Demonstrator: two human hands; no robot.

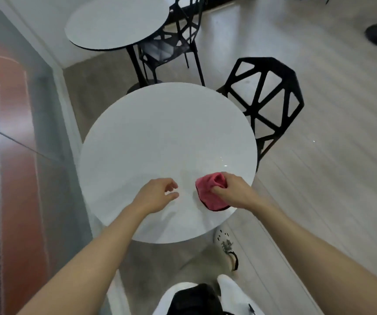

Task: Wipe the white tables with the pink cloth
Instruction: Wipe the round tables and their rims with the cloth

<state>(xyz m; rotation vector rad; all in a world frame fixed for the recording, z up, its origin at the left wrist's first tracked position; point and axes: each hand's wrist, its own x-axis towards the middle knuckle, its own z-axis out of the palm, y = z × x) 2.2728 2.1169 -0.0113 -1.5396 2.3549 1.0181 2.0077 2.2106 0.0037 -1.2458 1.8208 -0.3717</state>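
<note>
A round white table [155, 137] fills the middle of the view. Near its front right edge lies a bunched pink cloth [208, 192], and my right hand [233, 189] grips it from the right side. My left hand [155, 194] hovers over the table a short way left of the cloth, fingers loosely curled and holding nothing. A second round white table [115, 21] stands farther back at the upper left.
A black lattice chair [264, 96] stands at the near table's right, another black chair [171, 42] by the far table. A glass wall [12, 133] runs along the left. My white shoe [226, 246] is on the pale wooden floor below the table edge.
</note>
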